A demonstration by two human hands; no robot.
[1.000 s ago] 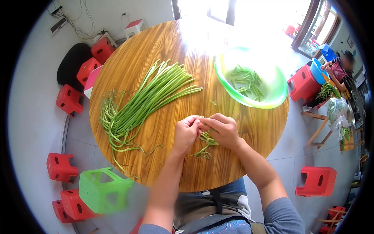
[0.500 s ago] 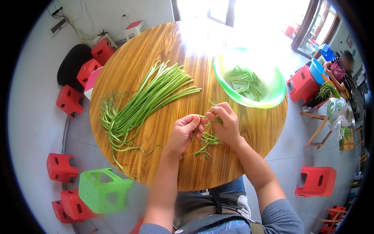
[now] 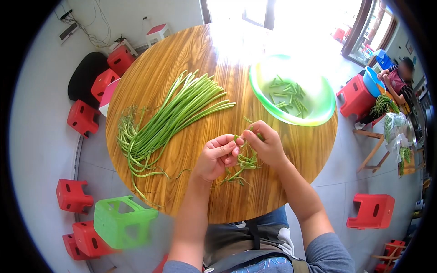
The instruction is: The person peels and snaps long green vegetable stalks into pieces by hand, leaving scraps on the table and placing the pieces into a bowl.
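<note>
My left hand [image 3: 217, 158] is closed, its thumb and finger pinching a short garlic scape piece [image 3: 236, 137]. Close beside it, my right hand [image 3: 267, 144] is closed with bits of green stem [image 3: 260, 136] showing between its fingers. Below both hands lies a small heap of thin scape ends [image 3: 246, 163]. A large bundle of long garlic scapes [image 3: 175, 116] rests on the wooden table [image 3: 200, 195] to the left, curly tips toward me. Cut scape pieces [image 3: 289, 95] sit in the green-rimmed translucent basin [image 3: 314, 122] at the back right.
A green stool [image 3: 120, 223] and several red stools, one [image 3: 74, 195] by the left wall, surround the table. Another red stool [image 3: 371, 210] stands at right. A person [image 3: 398, 84] sits at far right near a blue basin [image 3: 372, 82] and bagged greens [image 3: 392, 125].
The longer stem that hung below my left hand no longer shows there. My left hand's fingers have shifted around the short piece. The bundle and basin stay in place.
</note>
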